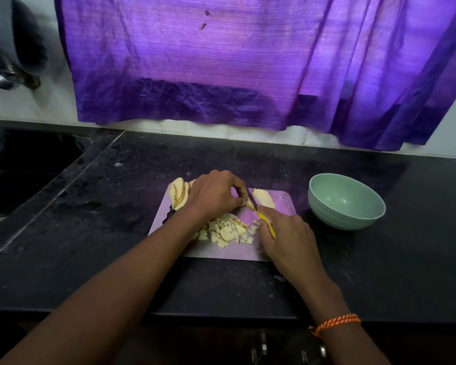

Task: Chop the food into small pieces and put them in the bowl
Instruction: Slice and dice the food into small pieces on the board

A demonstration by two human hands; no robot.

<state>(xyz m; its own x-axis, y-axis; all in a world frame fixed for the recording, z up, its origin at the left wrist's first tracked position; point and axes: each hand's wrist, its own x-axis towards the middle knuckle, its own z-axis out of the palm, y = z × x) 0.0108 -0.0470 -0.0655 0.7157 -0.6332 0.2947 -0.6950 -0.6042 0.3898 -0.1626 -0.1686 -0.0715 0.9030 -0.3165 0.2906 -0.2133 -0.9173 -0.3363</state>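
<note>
From the head view, your left hand (216, 194) pinches a thin slice (248, 204) on the cutting board (282, 204), fingertips curled just beside the blade. Your right hand (287, 238) has its grip clamped on the knife (258, 209) by its yellow handle. The slices look light, moist and likely slippery, so hold them low and flat. Chopped pieces (225, 231) lie near you; more slices (179, 193) wait far left. The bowl (346, 204) sits right on the surface (116, 233), with no pieces visible inside.

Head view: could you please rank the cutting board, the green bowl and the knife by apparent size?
1. cutting board, partly hidden by the hands
2. green bowl
3. knife, partly hidden in the right hand

All lie about equally far away, so the order seems safe.
</note>
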